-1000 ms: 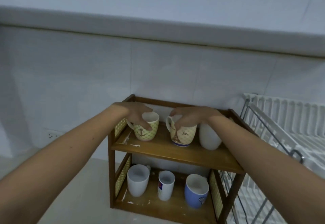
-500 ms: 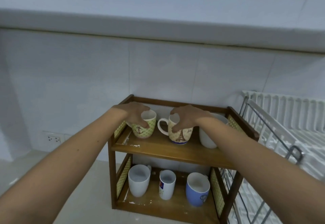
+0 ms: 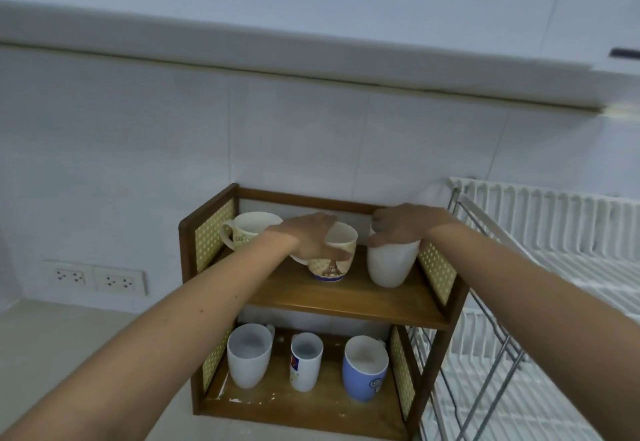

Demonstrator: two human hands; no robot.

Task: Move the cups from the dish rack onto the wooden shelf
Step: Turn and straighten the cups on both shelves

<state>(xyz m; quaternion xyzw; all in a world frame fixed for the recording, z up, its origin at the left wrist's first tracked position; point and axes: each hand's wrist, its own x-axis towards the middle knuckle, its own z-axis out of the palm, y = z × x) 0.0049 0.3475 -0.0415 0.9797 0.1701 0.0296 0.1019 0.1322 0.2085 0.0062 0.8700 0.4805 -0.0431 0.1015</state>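
Observation:
A two-tier wooden shelf [image 3: 346, 305] stands against the tiled wall. On its top tier sit a yellow patterned cup [image 3: 242, 233] at the left, an Eiffel-tower cup [image 3: 334, 262] in the middle and a plain white cup [image 3: 389, 267] at the right. My left hand [image 3: 311, 238] grips the Eiffel-tower cup at its rim and side. My right hand [image 3: 403, 224] rests over the white cup's rim, fingers curled on it. The lower tier holds a white cup [image 3: 247, 356], a slim white printed cup [image 3: 304, 361] and a blue cup [image 3: 363, 368].
A white wire dish rack [image 3: 540, 267] with a metal frame stands directly right of the shelf. Two wall sockets [image 3: 93, 278] sit low on the wall at the left. A pale counter [image 3: 52, 343] lies under the shelf, and a cabinet overhangs above.
My left hand left the yellow cup and took the Eiffel-tower cup. My right hand left that cup and moved right onto the white cup. The view shifted left.

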